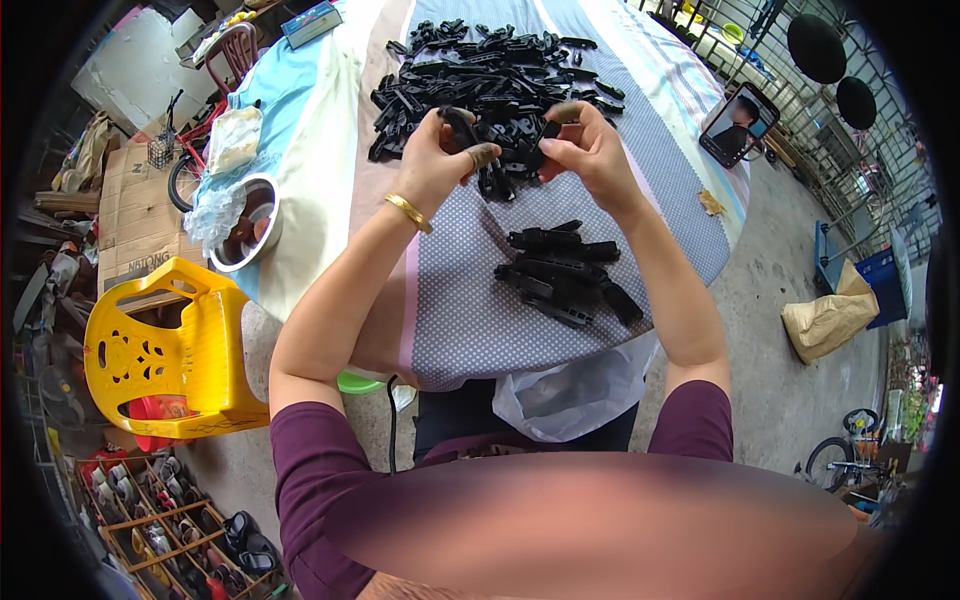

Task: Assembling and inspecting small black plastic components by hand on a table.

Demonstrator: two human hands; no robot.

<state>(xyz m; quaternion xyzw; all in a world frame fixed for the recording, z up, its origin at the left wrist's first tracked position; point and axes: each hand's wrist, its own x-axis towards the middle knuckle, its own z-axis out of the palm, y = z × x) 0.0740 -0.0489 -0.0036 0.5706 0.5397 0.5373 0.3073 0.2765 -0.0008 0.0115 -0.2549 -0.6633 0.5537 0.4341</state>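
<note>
My left hand [440, 165] is closed on a curved black plastic part [459, 128], its thumb tip darkened with grime. Facing it, my right hand [592, 160] pinches a small black plastic piece [549, 131] between thumb and fingers. The two hands are apart, over the near edge of a large heap of black plastic parts [480, 78] on the cloth-covered table [455, 330]. Closer to me, between my forearms, lies a smaller pile of longer black parts [565, 265]. The exact kind of these parts cannot be made out.
A white plastic bag [575, 395] hangs open at the table's front edge over my lap. Left stand a white bowl [274, 225] and a yellow plastic chair [190, 345]. A phone [740, 125] is propped at the table's right edge; a tan sack [828, 318] lies on the floor.
</note>
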